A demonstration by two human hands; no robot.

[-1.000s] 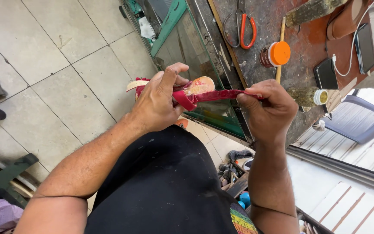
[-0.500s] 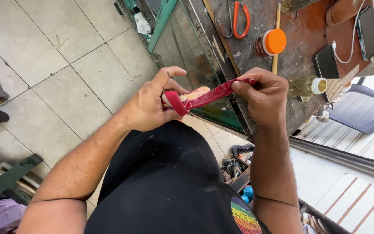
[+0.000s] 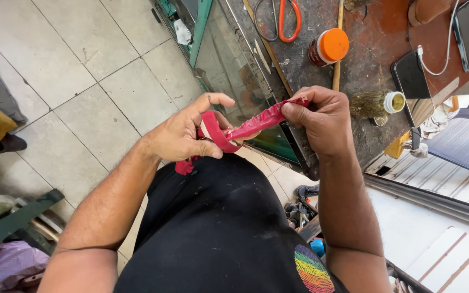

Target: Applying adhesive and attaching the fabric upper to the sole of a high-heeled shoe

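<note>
A red strap point(image 3: 251, 126) attached to a tan sandal sole stretches between my two hands above my lap. My left hand point(image 3: 183, 135) grips the sandal end, thumb pressed on the strap's curved part, index finger raised. My right hand point(image 3: 321, 116) pinches the strap's far end and holds it taut. The sole is mostly hidden behind my left hand. A frayed red end point(image 3: 183, 166) hangs below my left palm. Both hands sit in front of the worn workbench point(image 3: 321, 76).
On the bench lie orange-handled scissors point(image 3: 286, 19), a jar with an orange lid point(image 3: 329, 48), a wooden stick point(image 3: 337, 46), a small open glue pot point(image 3: 392, 102) and two phones point(image 3: 411, 81) on a cable. Tiled floor point(image 3: 82, 59) is to the left, a blue chair point(image 3: 462, 144) at right.
The strap has been pulled out straighter and tauter between my hands. The sandal sole, visible earlier, is now mostly hidden behind my left hand. The view has shifted slightly.
</note>
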